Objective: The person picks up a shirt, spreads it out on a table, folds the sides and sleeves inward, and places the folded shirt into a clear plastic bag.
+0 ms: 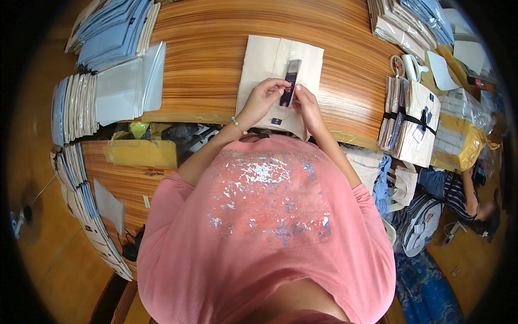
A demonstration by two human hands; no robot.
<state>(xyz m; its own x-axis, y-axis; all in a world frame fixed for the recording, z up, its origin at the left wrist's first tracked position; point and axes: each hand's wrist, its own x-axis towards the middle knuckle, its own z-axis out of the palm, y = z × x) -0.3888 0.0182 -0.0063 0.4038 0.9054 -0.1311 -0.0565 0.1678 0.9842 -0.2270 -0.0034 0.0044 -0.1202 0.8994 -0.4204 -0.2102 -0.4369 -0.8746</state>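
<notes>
On the wooden table in front of me lies a folded cream garment (259,65), with a small dark label near its lower edge. Over its middle is a long narrow dark tag (287,96) with a greyish upper end, slightly tilted. My left hand (263,100) has thumb and fingers pinched at the tag's left edge. From the other side, my right hand (308,108) closes its fingertips on the right edge of the same tag. A small pale button (293,53) shows on the cloth above the tag.
Stacks of blue and cream folded garments (110,38) stand at the far left, beside clear plastic sleeves (124,86). At right are a strapped garment bundle (415,119), a tape roll (397,66) and a white handled tool (414,69). Another person (461,194) is at the right edge.
</notes>
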